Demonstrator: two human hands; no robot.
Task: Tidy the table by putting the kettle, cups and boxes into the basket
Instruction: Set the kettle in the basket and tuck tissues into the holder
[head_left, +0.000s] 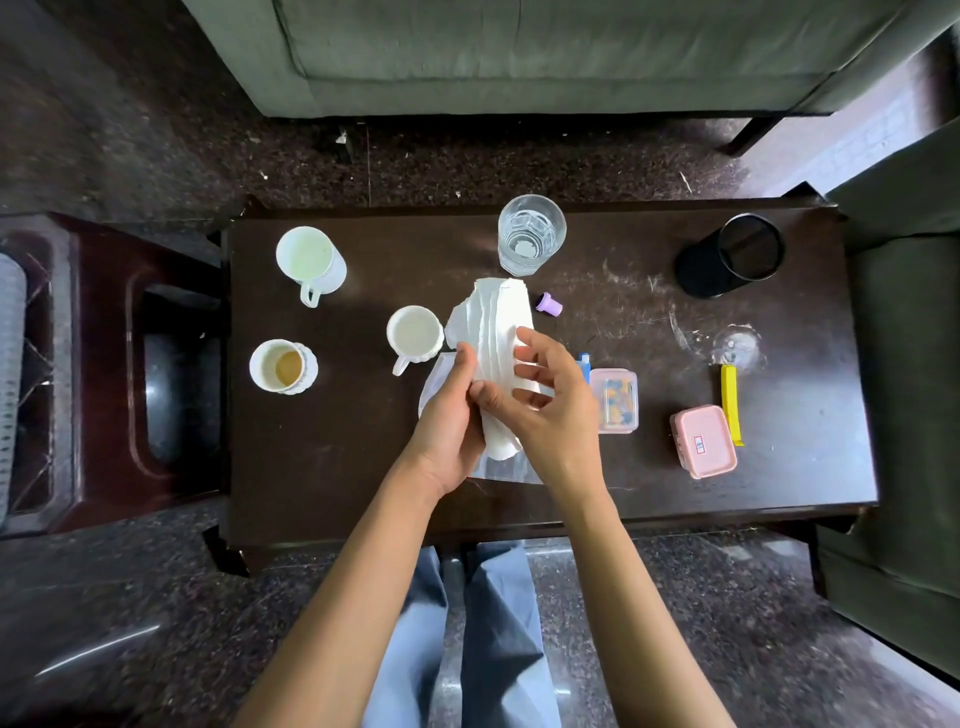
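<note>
Over the middle of the dark table (322, 467) my left hand (449, 415) grips a stack of white paper napkins (496, 322) from below. My right hand (550, 400) lies on the stack with thumb and spread fingers curled round it. A clear plastic wrapper (498, 470) lies under the hands. Three white cups stand at the left: a tall one (306, 257), one with brown dregs (280, 366), and one (415, 332) touching the napkins. A clear box (618, 400) and a pink box (704, 441) sit to the right. No kettle or basket shows.
A glass of water (531, 234) stands at the back, a black mesh cup (737, 254) at the back right. A purple cap (549, 304), a yellow strip (731, 402) and a clear lid (735, 345) lie nearby. A sofa (519, 52) is beyond, a dark side table (104, 364) at the left.
</note>
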